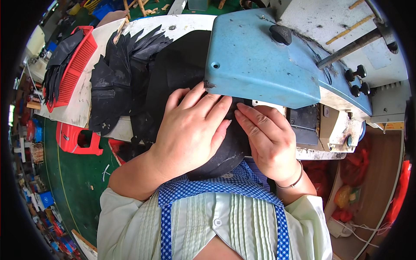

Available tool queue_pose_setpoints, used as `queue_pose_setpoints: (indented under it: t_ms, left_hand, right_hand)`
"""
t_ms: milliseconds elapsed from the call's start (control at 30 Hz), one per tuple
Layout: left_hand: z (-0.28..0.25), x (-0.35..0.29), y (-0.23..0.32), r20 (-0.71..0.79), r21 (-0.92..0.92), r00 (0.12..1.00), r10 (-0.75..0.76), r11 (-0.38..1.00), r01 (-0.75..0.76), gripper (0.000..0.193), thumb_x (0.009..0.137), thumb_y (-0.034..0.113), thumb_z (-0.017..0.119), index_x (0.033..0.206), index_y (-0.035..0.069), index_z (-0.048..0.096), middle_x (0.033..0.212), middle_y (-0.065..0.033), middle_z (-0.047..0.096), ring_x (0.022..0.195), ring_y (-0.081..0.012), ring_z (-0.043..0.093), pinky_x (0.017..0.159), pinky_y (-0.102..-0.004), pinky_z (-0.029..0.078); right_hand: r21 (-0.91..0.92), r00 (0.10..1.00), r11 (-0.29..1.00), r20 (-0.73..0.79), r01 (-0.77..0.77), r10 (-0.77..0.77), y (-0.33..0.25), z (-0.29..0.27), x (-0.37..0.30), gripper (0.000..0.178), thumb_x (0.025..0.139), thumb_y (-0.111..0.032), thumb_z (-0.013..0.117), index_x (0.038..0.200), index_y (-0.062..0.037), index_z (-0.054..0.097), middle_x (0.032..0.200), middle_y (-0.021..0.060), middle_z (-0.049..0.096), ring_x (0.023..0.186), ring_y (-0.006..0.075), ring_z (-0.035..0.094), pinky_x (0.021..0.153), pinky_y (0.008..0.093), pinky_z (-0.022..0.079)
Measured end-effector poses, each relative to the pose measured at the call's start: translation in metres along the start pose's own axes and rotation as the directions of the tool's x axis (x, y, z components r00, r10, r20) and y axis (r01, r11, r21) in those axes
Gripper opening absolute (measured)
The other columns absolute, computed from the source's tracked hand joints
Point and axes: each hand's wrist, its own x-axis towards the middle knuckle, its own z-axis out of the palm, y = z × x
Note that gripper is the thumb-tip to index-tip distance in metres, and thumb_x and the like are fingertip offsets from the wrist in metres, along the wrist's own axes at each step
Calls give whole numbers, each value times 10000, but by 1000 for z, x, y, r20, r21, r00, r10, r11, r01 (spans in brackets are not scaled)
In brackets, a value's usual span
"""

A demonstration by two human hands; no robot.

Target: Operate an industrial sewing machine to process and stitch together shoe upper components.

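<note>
The left hand point(188, 125) lies palm down with its fingers slightly spread on a black piece point(223, 160), fingertips close against the blue machine head point(260, 60). The right hand point(272, 141) holds its fingers together, tips bent onto the same piece; whether it pinches the material I cannot tell. The piece sits at the near edge of the white bench point(195, 22), partly under the machine head. Black cut pieces point(110, 86) overlap to its left; a red basket point(78, 80) stands at the bench's left end.
</note>
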Motion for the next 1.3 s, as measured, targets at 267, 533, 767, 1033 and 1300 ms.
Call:
queue_pose_setpoints:
  t_ms: [267, 533, 767, 1033, 1300]
  left_hand:
    - [2, 4, -7, -14, -97, 1000, -19, 995, 17, 241, 879, 170, 714, 1108, 95, 711, 1159, -109, 664, 1239, -330, 579, 1010, -491, 417]
    - [5, 8, -22, -43, -119, 999, 28, 992, -33, 282, 883, 221, 747, 1127, 82, 720, 1194, -127, 676, 1308, -357, 552, 1060, -540, 419]
    - [-1, 12, -32, 13, -121, 999, 32, 992, -31, 385, 856, 294, 782, 1169, 80, 712, 1217, -133, 671, 1317, -388, 551, 1065, -557, 424]
    - [1, 16, -34, 9, -75, 998, 62, 995, -61, 404, 864, 310, 769, 1184, 70, 710, 1239, -140, 664, 1313, -409, 551, 1070, -561, 424]
    - [4, 24, -41, -72, -122, 994, 77, 989, -85, 365, 801, 254, 804, 1090, 47, 718, 1198, -145, 636, 1191, -363, 581, 973, -495, 463]
  right_hand:
    - [-16, 1000, 999, -4, 28, -28, 1, 0, 0, 511, 664, -104, 613, 1120, 101, 720, 1184, 198, 701, 999, 321, 663, 874, 410, 579]
    - [-14, 1000, 1000, 4, -7, 7, -3, 0, 7, 466, 621, 24, 693, 1081, 79, 742, 1154, 166, 731, 922, 307, 668, 826, 399, 572]
    - [-7, 1000, 1000, 20, -24, 24, -3, 0, 8, 481, 633, 35, 689, 1110, 69, 739, 1197, 163, 726, 922, 301, 655, 835, 393, 563]
    - [-24, 999, 999, 36, -22, 23, -2, 0, 9, 472, 650, -6, 659, 1108, 79, 735, 1209, 175, 715, 965, 299, 658, 862, 398, 564]
    - [-1, 999, 999, 14, -51, 51, -2, 0, 7, 491, 631, 69, 668, 1118, 75, 729, 1221, 171, 715, 937, 311, 658, 857, 403, 557]
